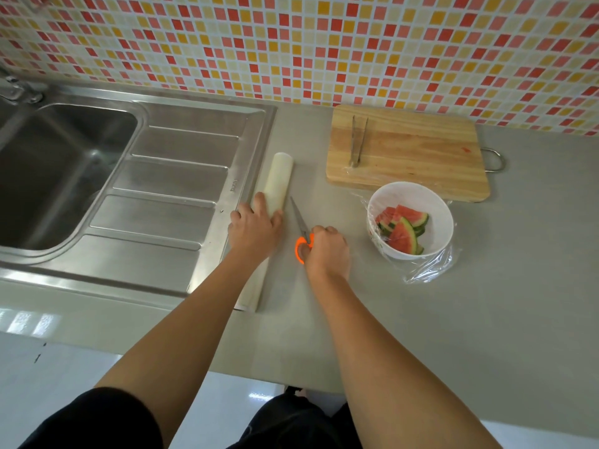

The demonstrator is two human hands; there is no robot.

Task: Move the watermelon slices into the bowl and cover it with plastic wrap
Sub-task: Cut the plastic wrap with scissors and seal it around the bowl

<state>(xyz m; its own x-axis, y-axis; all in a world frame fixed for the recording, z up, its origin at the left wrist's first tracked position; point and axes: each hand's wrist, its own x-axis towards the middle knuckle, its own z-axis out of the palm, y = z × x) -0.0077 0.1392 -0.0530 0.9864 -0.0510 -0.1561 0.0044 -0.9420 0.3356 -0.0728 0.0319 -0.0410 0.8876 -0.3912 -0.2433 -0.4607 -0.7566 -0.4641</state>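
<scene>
A white bowl stands on the grey counter and holds several watermelon slices. Clear plastic wrap lies over the bowl and bunches on the counter at its near right side. A long roll of plastic wrap lies along the sink's right edge, and my left hand rests on its middle, gripping it. My right hand is closed on the orange handles of a pair of scissors, whose blades lie shut on the counter pointing away from me.
A wooden cutting board lies behind the bowl with metal tongs on it. A steel sink with drainboard fills the left. A tiled wall rises behind the counter.
</scene>
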